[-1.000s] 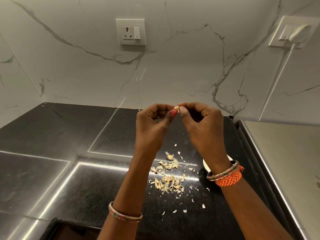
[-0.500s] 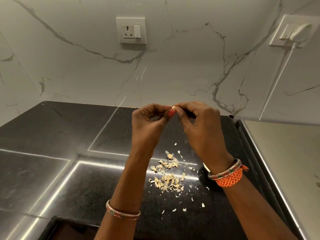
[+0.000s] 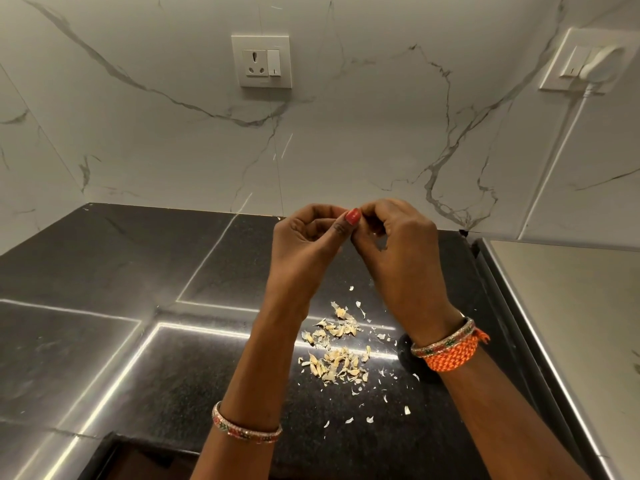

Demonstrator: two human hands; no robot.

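Note:
My left hand (image 3: 304, 244) and my right hand (image 3: 398, 251) are raised together above the black stone counter (image 3: 138, 271), fingertips meeting at the back of the counter. Between them they pinch a small garlic clove, which the fingers hide at this moment. Only the red nail of my left thumb shows at the meeting point. A loose heap of pale garlic skins (image 3: 336, 355) lies on the counter below and between my forearms, with smaller flakes scattered towards the front.
A dark round bowl-like thing (image 3: 407, 355) sits under my right wrist, mostly hidden. A steel surface (image 3: 571, 341) adjoins the counter on the right. The marble wall carries a socket (image 3: 261, 62) and a plugged-in socket (image 3: 585, 65). A dark opening (image 3: 145, 459) shows at the front.
Both hands have drifted slightly left and closed tighter together. The pale clove that showed between the fingertips a second ago is now covered by them.

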